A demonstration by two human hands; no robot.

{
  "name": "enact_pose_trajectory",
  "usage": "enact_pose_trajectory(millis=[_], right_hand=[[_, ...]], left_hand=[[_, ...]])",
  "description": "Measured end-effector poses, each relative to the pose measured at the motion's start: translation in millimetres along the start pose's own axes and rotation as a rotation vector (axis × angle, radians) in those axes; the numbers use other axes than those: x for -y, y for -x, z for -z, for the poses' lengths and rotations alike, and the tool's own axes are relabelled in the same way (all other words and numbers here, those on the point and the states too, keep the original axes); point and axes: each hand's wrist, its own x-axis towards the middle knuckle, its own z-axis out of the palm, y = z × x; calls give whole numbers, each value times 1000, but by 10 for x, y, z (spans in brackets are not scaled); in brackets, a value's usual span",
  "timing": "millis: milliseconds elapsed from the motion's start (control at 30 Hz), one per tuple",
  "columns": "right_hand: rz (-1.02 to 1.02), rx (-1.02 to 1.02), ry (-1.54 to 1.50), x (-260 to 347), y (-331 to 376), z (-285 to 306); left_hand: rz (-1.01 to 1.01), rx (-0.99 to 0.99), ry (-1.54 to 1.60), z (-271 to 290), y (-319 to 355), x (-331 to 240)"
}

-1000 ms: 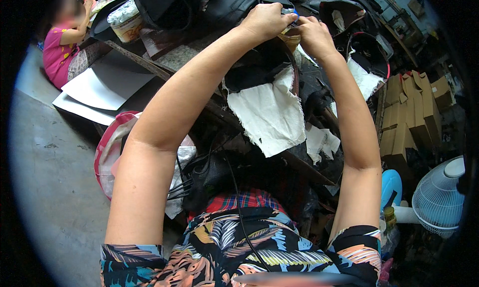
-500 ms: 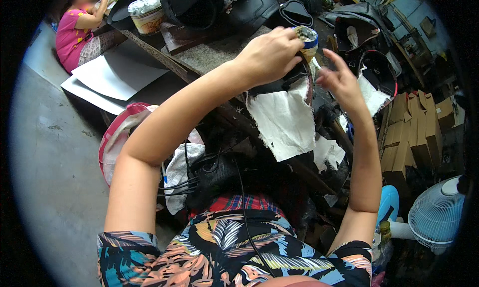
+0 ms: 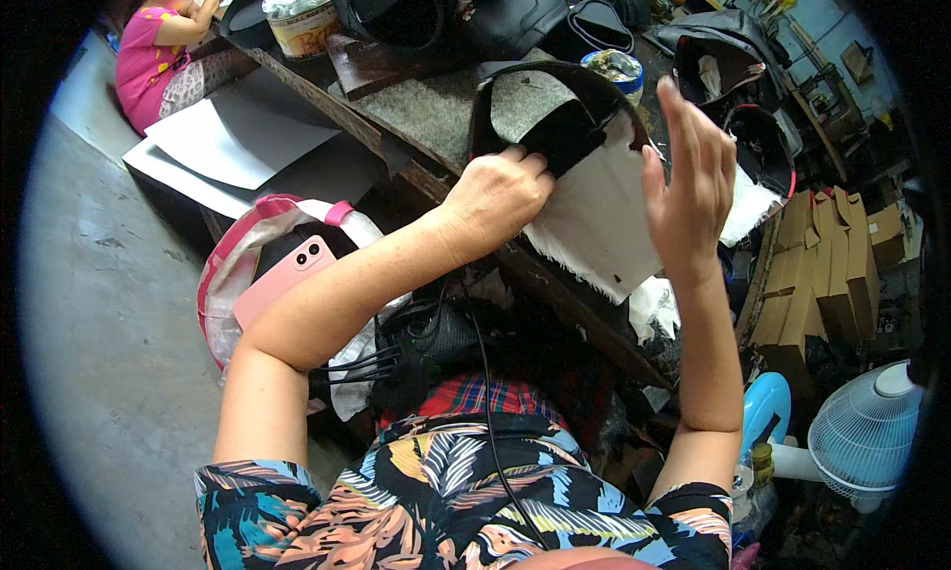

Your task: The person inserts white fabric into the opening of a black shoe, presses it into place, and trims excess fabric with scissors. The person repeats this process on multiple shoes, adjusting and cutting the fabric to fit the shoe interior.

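Note:
In front of me on the bench stands a black leather-like piece (image 3: 563, 139) bent into a loop, with a frayed white cloth (image 3: 594, 223) hanging from its near side. My left hand (image 3: 500, 196) is closed, its curled fingers gripping the near left edge of the black piece. To the right, my right hand (image 3: 695, 174) is raised beside the cloth with its fingers stretched out and holding nothing; its fingertips are a little blurred. Just behind the loop sits an opened round tin (image 3: 616, 70) with a blue and white rim.
Black bag-like pieces (image 3: 515, 20) and a larger tin (image 3: 300, 20) line the bench's far side. A pink phone (image 3: 284, 285) lies in a pink-rimmed bag (image 3: 210, 273) at left. Cardboard (image 3: 817, 273) and a fan (image 3: 867, 431) stand right. Another person (image 3: 149, 65) sits far left.
My left hand has left the tin and come down to the black piece's near edge. The black loop now shows more openly. My right hand has straightened its fingers.

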Motion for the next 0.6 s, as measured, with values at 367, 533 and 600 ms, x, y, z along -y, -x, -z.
enact_pose_trajectory(millis=[367, 533, 600], right_hand=[[-306, 356, -502, 341, 578, -304], [-186, 342, -442, 369, 675, -336], [-223, 366, -522, 401, 646, -306]], left_hand=[[170, 1, 290, -25, 56, 82], [242, 78, 346, 72, -27, -19], [266, 139, 300, 104, -60, -84]])
